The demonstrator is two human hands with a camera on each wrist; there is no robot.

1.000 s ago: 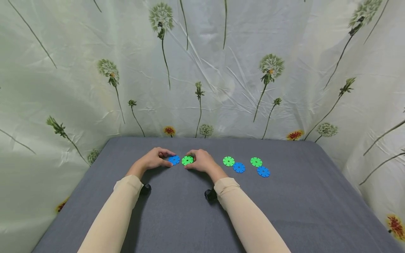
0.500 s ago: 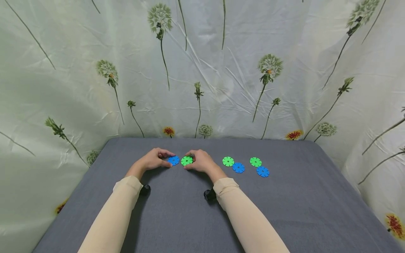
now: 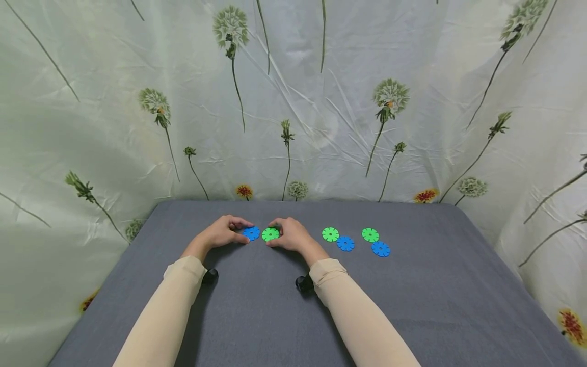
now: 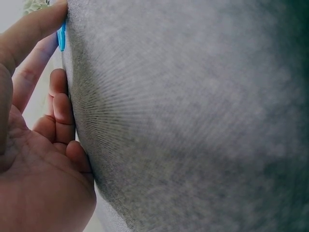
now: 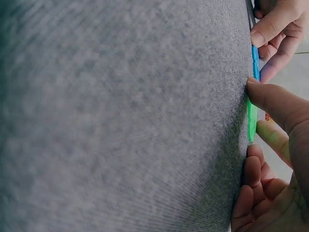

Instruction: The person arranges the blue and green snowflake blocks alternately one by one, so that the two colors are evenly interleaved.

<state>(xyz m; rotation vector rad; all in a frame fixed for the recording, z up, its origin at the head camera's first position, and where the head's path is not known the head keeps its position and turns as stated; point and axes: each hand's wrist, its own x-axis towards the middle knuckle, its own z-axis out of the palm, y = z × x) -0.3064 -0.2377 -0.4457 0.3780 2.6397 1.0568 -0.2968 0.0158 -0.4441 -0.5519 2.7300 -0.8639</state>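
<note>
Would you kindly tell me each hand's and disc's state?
Left hand, pinching a disc
Leftmost blue notched round disc, flat, pinched
Right hand, pinching a disc
Leftmost green notched round disc, flat, pinched
Middle green notched disc, flat, unheld
Middle blue notched disc, flat, unheld
Rightmost green notched disc, flat, unheld
Rightmost blue notched disc, flat, unheld

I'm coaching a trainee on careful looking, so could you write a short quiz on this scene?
1. Which colour of disc does the left hand hold: A) yellow, B) blue, C) red?
2. True or false: the right hand pinches a green disc.
3. How many other discs lie to the right of both hands?

Key: 1. B, a blue disc. 2. True. 3. Four.
</note>
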